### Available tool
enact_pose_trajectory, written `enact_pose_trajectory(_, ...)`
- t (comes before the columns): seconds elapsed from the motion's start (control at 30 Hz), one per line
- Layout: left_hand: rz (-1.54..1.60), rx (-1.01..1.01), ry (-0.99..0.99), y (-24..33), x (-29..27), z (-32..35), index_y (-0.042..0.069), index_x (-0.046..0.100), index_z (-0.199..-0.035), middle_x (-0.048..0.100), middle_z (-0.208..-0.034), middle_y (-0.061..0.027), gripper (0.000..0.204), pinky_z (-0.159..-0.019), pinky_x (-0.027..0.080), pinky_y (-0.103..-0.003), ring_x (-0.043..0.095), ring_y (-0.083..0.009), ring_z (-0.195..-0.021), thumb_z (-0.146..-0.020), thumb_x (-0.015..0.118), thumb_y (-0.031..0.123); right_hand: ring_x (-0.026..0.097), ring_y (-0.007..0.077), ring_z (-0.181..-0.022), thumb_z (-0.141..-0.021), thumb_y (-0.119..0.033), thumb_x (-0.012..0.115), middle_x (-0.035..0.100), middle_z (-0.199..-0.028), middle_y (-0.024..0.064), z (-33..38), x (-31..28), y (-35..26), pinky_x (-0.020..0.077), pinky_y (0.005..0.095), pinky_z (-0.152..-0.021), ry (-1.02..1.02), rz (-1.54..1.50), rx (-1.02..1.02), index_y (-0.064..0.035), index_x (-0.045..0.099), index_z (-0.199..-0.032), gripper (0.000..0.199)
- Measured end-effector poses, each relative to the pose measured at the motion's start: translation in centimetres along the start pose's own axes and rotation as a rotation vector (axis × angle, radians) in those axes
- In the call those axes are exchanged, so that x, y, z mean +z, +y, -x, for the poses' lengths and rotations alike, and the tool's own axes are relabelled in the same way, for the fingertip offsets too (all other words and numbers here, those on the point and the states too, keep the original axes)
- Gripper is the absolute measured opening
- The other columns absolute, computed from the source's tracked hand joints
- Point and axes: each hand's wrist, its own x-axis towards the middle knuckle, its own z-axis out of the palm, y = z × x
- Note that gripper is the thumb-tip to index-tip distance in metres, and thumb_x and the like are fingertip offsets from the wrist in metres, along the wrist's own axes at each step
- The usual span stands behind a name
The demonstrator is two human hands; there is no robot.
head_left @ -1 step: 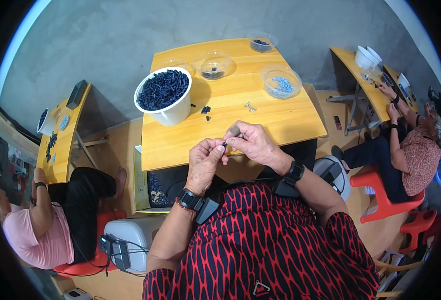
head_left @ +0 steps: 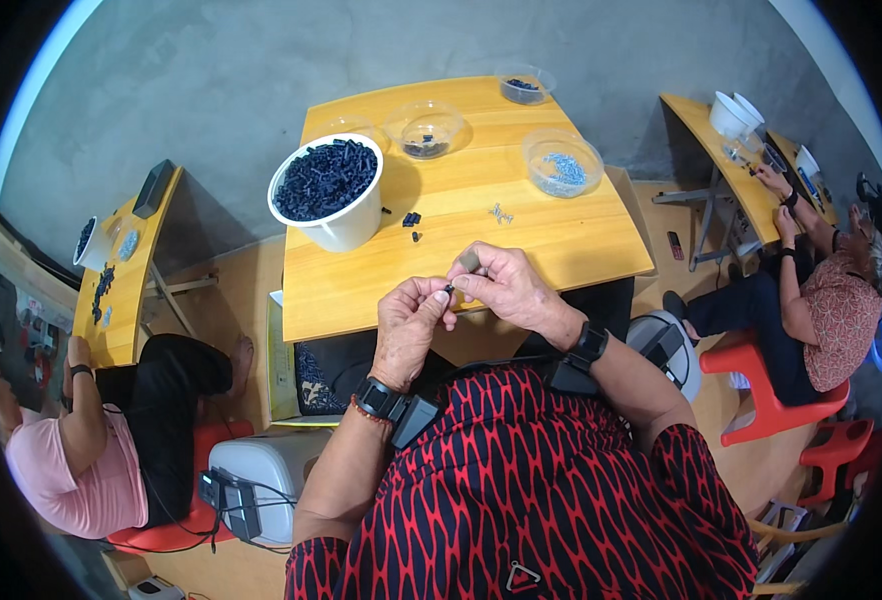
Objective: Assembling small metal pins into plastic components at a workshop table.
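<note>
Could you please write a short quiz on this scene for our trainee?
1. True or false: the white bucket is heaped with dark pieces.
2. Where does the loose silvery cluster lie?
A) inside the white bucket
B) on the table, nearer the person than the clear tub of silvery bits
C) on the floor
3. Fill in: the fingers of the left hand and right hand meet at a small ____ piece.

Key: 1. True; 2. B; 3. black
</note>
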Motion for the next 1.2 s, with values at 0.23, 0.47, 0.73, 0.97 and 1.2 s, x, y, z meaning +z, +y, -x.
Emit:
enact_pose_trajectory(0.23, -0.004, -0.027, 0.007, -0.2, 0.1, -0.1, -0.001, 0.066, -0.107, 0.071, -0.092, -0.009, 0.011, -0.061, 0.055, -0.025, 0.065, -0.013, -0.067, -0.1, 0.065, 0.007, 0.065, 0.008, -0.079, -0.099, -0.007, 0.065, 0.069, -0.087, 0.0041, 0.1, 0.0, 0.5, 0.0537, 0.0248, -0.07, 0.011, -0.008, -0.006, 0.0021, 0.065, -0.103, 0.01)
enact_pose_trajectory(0.47, -0.005, -0.019, 0.029, -0.4, 0.3, 0.0, -0.002, 0.066, -0.108, 0.071, -0.092, -0.0096, 0.012, -0.061, 0.055, -0.026, 0.065, -0.0128, -0.067, -0.1, 0.065, 0.007, 0.067, 0.0098, -0.08, -0.097, -0.006, 0.067, 0.069, -0.087, 0.004, 0.0, 0.0, -0.5, 0.0553, 0.0261, -0.072, 0.012, 0.097, -0.021, 0.004, 0.066, -0.101, 0.011)
enact_pose_trajectory(0.73, 0.111, -0.019, 0.019, -0.9, -0.5, -0.4, -0.003, 0.067, -0.107, 0.071, -0.093, -0.0105, 0.014, -0.063, 0.056, -0.028, 0.065, -0.0147, -0.068, -0.1, 0.064, 0.009, 0.068, 0.0111, -0.082, -0.095, 0.002, 0.064, 0.069, -0.094, 0.0076, 0.1, -0.5, -0.9, 0.0577, 0.0268, -0.076, -0.008, -0.059, 0.07, 0.0058, 0.069, -0.105, 0.011)
enact_pose_trajectory(0.97, 0.129, -0.022, 0.001, -0.7, -0.5, -0.4, -0.003, 0.067, -0.107, 0.072, -0.094, -0.0112, 0.014, -0.063, 0.056, -0.028, 0.066, -0.0149, -0.068, -0.1, 0.065, 0.008, 0.069, 0.0131, -0.082, -0.094, 0.004, 0.064, 0.068, -0.094, 0.0097, 0.0, 0.1, -0.7, 0.0578, 0.0269, -0.076, -0.011, -0.014, -0.05, 0.0047, 0.067, -0.094, 0.004)
enact_pose_trajectory(1.2, 0.112, -0.055, 0.044, -1.1, -0.8, -0.2, -0.003, 0.067, -0.106, 0.072, -0.092, -0.0101, 0.012, -0.061, 0.057, -0.028, 0.066, -0.0148, -0.068, -0.101, 0.063, 0.008, 0.066, 0.0135, -0.089, -0.089, -0.005, 0.073, 0.066, -0.093, 0.0077, -0.4, 0.0, -2.1, 0.0537, 0.0286, -0.077, -0.131, 0.437, -0.098, 0.0011, 0.07, -0.094, 0.009)
